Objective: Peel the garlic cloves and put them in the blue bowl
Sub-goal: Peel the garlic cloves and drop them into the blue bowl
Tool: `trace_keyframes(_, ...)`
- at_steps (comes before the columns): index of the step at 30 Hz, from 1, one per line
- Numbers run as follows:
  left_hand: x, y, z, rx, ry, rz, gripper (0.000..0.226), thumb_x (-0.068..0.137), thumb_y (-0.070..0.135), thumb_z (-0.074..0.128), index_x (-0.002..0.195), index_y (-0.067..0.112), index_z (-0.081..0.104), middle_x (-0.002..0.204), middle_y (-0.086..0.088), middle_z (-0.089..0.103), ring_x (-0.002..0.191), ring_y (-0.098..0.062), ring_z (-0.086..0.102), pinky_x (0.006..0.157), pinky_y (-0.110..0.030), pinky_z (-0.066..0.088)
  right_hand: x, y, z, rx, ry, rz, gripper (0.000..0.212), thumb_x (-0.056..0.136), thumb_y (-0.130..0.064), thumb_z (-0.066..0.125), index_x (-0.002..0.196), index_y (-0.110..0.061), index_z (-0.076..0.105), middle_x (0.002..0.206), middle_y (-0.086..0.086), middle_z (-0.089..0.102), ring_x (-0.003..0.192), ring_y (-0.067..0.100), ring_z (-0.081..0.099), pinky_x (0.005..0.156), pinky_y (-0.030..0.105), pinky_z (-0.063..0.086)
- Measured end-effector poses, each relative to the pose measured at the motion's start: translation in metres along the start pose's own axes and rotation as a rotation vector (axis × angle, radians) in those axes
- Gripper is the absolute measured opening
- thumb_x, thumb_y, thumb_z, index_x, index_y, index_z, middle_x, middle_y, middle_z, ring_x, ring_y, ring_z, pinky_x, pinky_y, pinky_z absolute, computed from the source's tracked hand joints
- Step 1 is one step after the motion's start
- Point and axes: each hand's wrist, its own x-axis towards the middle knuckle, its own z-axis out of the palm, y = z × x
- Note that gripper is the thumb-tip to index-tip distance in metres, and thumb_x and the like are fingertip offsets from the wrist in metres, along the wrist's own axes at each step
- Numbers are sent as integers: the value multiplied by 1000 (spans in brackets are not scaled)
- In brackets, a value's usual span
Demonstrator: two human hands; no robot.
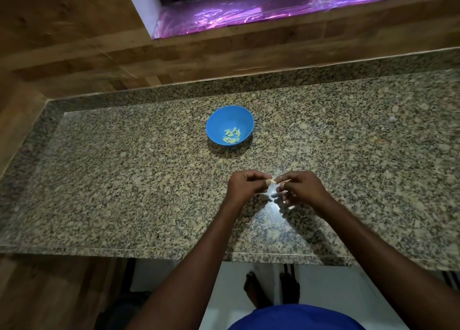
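Note:
A blue bowl [219, 120] stands on the granite counter [124, 180], a little behind my hands. Several pale peeled garlic cloves [232, 136] lie in its bottom. In front of the bowl, my left hand [245, 186] and my right hand [302, 187] meet just above the counter. Both pinch one small pale garlic clove [273, 181] between their fingertips. Most of the clove is hidden by the fingers, so I cannot tell how much skin is on it.
A wood-look wall [74, 43] rises behind and to the left of the counter. A shelf with purple shiny lining [249, 13] is set in the wall above. The counter's front edge [174, 252] runs below my forearms, with floor and bare feet beneath.

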Motion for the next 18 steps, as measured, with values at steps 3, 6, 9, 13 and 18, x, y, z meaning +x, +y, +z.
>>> trace_keyframes(3,0,-1,1,12,-2,-6,10,84,3,77,94,1,79,88,-16,76,70,-15,69,66,-25,56,2,-1,3,-248,-13,-137,19,93,-14,68,76,-9,75,69,7,74,58,31,72,57,41,61)
trace_keyframes(6,1,-2,1,19,-13,-25,6,85,6,78,90,3,78,86,-20,75,69,-21,68,67,-32,59,3,-2,6,-531,34,-288,25,95,-21,64,71,-19,70,62,-4,70,54,14,66,57,32,55)
trace_keyframes(9,2,-3,1,-4,-44,-41,11,88,7,76,92,-3,76,77,-16,73,66,-21,66,71,-37,61,4,-1,5,-584,20,-328,29,94,-20,58,66,-12,61,58,4,63,54,20,57,55,32,43)
trace_keyframes(13,-2,1,8,12,-29,-3,10,88,6,76,93,-2,75,77,-11,74,65,-15,67,65,-27,57,3,1,13,131,-79,29,32,91,-12,47,59,-8,46,50,10,43,40,18,30,41,23,24)
trace_keyframes(18,-3,0,13,157,3,100,5,87,5,76,89,1,76,71,-4,73,62,-12,67,62,-24,55,5,0,14,656,-234,460,23,81,-7,36,59,-15,36,44,-2,30,28,8,18,28,14,16)
